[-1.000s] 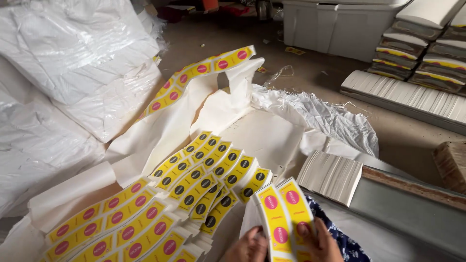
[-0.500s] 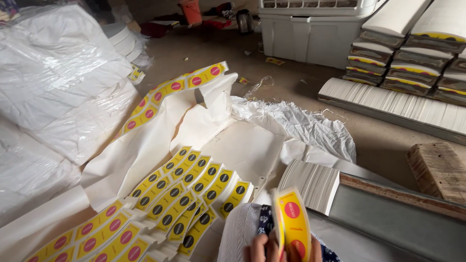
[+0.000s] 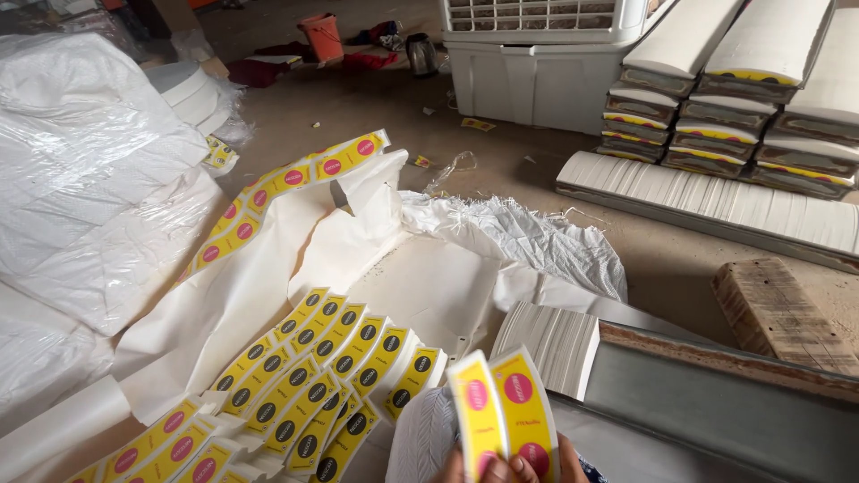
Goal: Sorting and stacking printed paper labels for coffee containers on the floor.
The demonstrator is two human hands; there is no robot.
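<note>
At the bottom edge, my left hand (image 3: pixel 465 467) and my right hand (image 3: pixel 548 465) together grip a small stack of yellow labels (image 3: pixel 501 411) with pink round marks, held upright. Only the fingertips of both hands show. To the left of them lie fanned rows of yellow labels with black marks (image 3: pixel 331 367) on white paper (image 3: pixel 224 313). More pink-marked yellow labels (image 3: pixel 161 447) lie at the lower left, and another row (image 3: pixel 286 183) curves across the paper farther back.
White plastic-wrapped bundles (image 3: pixel 89 179) fill the left. A stack of white sheets (image 3: pixel 550 340) lies by a grey board (image 3: pixel 716 394). Stacked label bundles (image 3: pixel 743 98) and a white plastic crate (image 3: pixel 537 63) stand at the back right. A wooden block (image 3: pixel 778 313) lies at right.
The view has tilted up and shifted, so the hands sit lower in the frame. The held labels have been drawn together from a spread pair into a tighter upright stack.
</note>
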